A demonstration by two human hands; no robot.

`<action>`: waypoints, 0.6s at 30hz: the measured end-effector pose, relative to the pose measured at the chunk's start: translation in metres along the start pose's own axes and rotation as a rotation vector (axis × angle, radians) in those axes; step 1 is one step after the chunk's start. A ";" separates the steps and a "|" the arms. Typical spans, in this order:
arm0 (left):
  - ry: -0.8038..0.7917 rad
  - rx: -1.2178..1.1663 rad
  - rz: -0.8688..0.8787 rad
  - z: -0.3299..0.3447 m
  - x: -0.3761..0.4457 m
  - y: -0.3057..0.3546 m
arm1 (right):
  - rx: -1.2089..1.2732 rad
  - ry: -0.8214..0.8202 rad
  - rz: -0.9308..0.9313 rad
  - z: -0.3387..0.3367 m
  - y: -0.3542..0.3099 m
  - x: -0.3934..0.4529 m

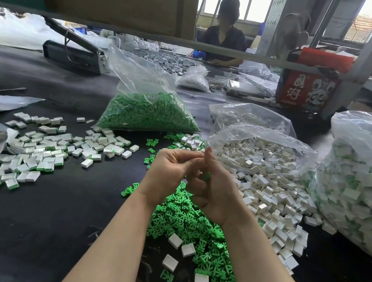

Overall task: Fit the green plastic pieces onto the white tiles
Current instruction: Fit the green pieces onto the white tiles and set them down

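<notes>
Fingers of both hands are curled and meet above the black table (33, 228): the left hand (167, 175) bends its fingertips in toward the right hand (212, 189), whose thumb points up and whose curled fingers hold a green plastic piece (206, 176), only partly seen between them. Whether the left hand pinches anything is too hidden to tell. Under the wrists lies a loose heap of green plastic pieces (194, 224), with a few white tiles (175, 240) resting on it. More white tiles spill from an open clear bag (261, 153) to the right, touching the green heap. Left of the hands, well apart, tiles already fitted with green (48, 149) lie scattered. Behind the hands stands a clear bag of green pieces (146, 111), and a large bag of mixed white and green parts (359, 182) sits at far right. Across the table a seated person (225, 30) works.
</notes>
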State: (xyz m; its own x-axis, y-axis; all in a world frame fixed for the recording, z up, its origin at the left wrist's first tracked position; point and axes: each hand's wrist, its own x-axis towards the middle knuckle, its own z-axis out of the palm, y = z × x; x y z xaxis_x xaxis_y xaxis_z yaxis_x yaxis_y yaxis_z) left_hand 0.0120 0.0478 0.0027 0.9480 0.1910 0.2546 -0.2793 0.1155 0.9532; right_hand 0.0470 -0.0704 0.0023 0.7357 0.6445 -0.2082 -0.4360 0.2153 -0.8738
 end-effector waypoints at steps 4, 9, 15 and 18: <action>0.106 0.018 -0.049 0.003 0.001 -0.007 | -0.024 0.128 0.108 -0.006 -0.005 0.002; 0.215 -0.033 -0.102 -0.002 0.003 -0.006 | -0.045 0.203 0.057 -0.020 -0.015 -0.001; 0.255 -0.018 -0.128 -0.003 0.003 -0.005 | -0.119 0.185 -0.054 -0.021 -0.016 -0.003; 0.268 -0.059 -0.132 -0.004 0.004 -0.004 | -0.109 0.153 -0.136 -0.019 -0.017 -0.003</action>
State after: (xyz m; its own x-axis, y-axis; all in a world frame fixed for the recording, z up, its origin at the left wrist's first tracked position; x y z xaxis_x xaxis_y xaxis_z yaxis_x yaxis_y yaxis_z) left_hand 0.0164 0.0522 -0.0011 0.9050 0.4198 0.0694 -0.1719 0.2115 0.9621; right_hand 0.0619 -0.0905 0.0094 0.8576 0.4943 -0.1419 -0.2746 0.2069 -0.9390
